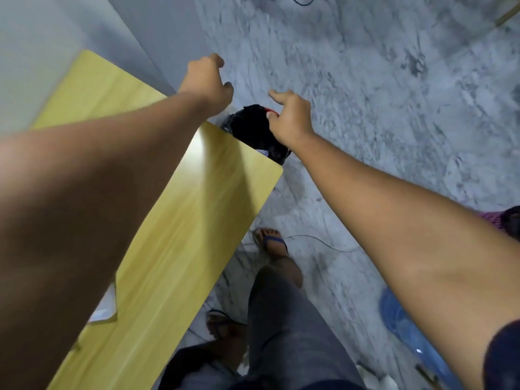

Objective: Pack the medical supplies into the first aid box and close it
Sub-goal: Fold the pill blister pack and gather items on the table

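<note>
No first aid box or medical supplies show clearly in this view. Both my arms reach out past the far end of a yellow wooden table (197,192). My left hand (206,80) hovers beyond the table's corner with its fingers loosely curled and nothing visible in it. My right hand (289,116) hangs with spread fingers over a bin lined with a black bag (253,133) that stands on the floor against the table's end. A bit of red rim (271,110) shows beside my right thumb. A white packet (105,308) lies on the table, partly hidden under my left forearm.
The floor is grey marbled stone (365,94). My legs in dark trousers (281,319) and sandalled feet (271,244) stand right of the table. A thin white cable (323,242) runs across the floor. A blue plastic object (405,327) lies at lower right. A grey wall (42,38) is at the left.
</note>
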